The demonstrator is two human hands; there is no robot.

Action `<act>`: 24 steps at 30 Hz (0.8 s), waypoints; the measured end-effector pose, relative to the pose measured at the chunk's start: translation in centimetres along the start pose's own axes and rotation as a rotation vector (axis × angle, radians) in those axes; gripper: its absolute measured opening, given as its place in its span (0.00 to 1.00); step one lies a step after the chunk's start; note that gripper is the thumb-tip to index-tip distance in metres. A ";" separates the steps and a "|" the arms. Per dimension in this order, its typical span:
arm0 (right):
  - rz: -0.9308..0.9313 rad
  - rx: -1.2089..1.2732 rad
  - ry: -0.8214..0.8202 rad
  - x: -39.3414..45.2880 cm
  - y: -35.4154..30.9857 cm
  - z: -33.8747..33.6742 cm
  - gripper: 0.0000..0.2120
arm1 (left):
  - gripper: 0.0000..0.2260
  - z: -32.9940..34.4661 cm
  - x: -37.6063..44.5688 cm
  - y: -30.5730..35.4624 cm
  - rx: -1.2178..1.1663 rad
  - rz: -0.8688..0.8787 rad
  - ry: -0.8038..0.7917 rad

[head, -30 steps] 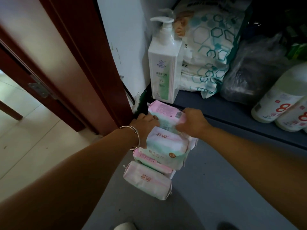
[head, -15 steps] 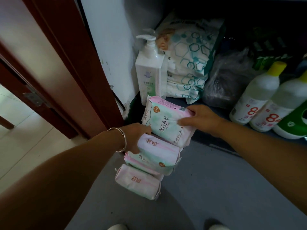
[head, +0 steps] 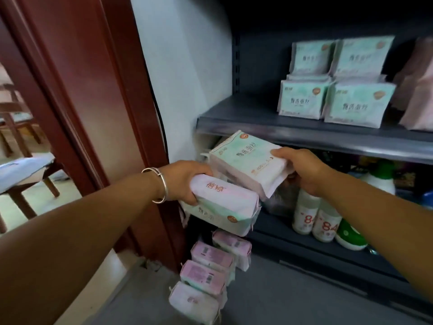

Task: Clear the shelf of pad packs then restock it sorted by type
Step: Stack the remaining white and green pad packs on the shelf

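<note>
head view:
shelf: dark grey shelf board (head: 246, 118), the landmark for everything else
left hand: left hand (head: 185, 181) with a silver bangle (head: 159, 184) on its wrist, below the shelf's left end, fingers wrapped round a pink-topped pad pack (head: 222, 207), clenched on its left end
right hand: right hand (head: 302, 170) just under the shelf's front edge, grasping a mint pad pack (head: 246, 160) at its right end, thumb on top
held packs: mint pack tilted, its upper left corner reaching up to the shelf's edge; pink-topped pack lower and left of it, the two touching or overlapping, cannot tell which
on the shelf: four mint packs (head: 337, 99) upright, two in front and two behind, right of the shelf's middle; pinkish packs (head: 417, 97) further right, blurred
floor: four pink packs (head: 210, 275) in a row well below the shelf's left end
lower shelf: white bottles (head: 314, 219) with red print, a green-and-white bottle (head: 349, 233), under the shelf
left of the shelf: white wall (head: 182, 66), red-brown door frame (head: 93, 90)
</note>
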State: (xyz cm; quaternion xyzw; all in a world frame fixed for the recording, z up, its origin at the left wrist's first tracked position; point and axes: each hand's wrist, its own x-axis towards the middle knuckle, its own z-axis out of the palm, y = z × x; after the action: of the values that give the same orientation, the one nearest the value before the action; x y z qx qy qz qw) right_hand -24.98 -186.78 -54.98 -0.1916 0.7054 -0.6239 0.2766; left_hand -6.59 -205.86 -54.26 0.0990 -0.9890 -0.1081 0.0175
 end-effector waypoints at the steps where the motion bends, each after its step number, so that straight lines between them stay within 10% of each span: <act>1: 0.003 0.052 0.018 -0.7 -1.3 -0.5 0.07 | 0.26 -1.4 -0.2 0.7 0.003 0.002 0.031; 24: -0.073 0.562 -0.107 3.0 -13.0 0.6 0.10 | 0.25 -14.3 5.4 1.6 -0.071 0.016 0.355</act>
State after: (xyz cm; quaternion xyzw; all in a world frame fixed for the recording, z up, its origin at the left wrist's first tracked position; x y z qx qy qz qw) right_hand -27.90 -191.04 -42.62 -0.1653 0.4817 -0.7935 0.3332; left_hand -11.35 -208.42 -39.93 0.1078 -0.9668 -0.1238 0.1960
